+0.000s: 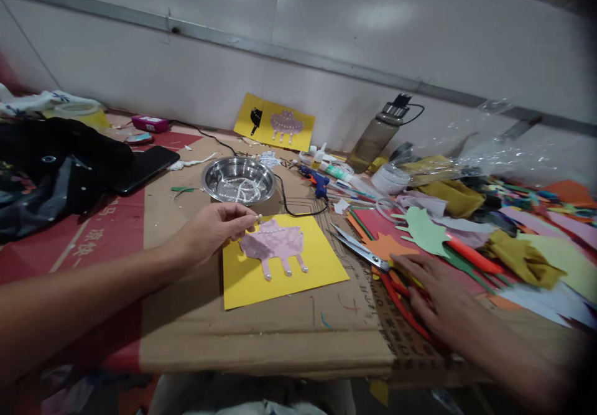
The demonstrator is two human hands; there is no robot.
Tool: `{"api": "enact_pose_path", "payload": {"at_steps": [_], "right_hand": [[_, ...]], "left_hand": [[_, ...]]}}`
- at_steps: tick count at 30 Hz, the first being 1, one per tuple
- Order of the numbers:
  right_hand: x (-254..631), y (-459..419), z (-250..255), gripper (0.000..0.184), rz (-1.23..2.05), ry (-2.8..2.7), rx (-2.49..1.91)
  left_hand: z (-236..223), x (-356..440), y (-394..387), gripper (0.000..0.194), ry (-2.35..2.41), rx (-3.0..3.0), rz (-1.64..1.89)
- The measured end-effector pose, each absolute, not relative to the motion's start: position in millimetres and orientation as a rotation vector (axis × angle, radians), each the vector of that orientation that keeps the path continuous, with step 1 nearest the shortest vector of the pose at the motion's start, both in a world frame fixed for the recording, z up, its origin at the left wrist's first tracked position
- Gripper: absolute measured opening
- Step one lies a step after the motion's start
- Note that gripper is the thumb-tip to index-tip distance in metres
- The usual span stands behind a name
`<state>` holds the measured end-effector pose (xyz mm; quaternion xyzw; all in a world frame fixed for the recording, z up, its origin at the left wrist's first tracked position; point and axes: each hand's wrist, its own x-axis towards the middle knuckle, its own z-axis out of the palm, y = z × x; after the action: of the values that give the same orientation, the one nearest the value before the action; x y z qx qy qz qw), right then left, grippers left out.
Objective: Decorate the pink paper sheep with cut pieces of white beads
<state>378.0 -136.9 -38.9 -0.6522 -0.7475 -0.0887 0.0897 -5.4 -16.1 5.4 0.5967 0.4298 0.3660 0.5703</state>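
we see the left hand [212, 231], fingertips pinched on white beads [259, 217], at one pink cut-out [276, 241] whose three legs point toward us on one yellow card [247, 292], bare cardboard [205, 331] before it, and the right hand [436, 290] over scissors [360, 250] slanting lengthwise cardward, grip untold.

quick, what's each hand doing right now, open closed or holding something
Left hand: closed, pinching a small white bead.
Right hand: on the scissors; grip cannot be told.
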Motion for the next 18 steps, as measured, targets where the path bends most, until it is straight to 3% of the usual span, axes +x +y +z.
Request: {"api": "enact_pose_path", "payload": {"at_steps": [11, 18], "right_hand": [[371, -135, -16, 0.051, -0.174, -2.169, -2.071], [361, -139, -1, 0.046, -0.323, -2.142, -1.816]], "left_hand": [[11, 3, -14, 0.014, 0.872, 1.043, 0.84], [13, 9, -16, 0.018, 0.813, 0.988, 0.861]]}}
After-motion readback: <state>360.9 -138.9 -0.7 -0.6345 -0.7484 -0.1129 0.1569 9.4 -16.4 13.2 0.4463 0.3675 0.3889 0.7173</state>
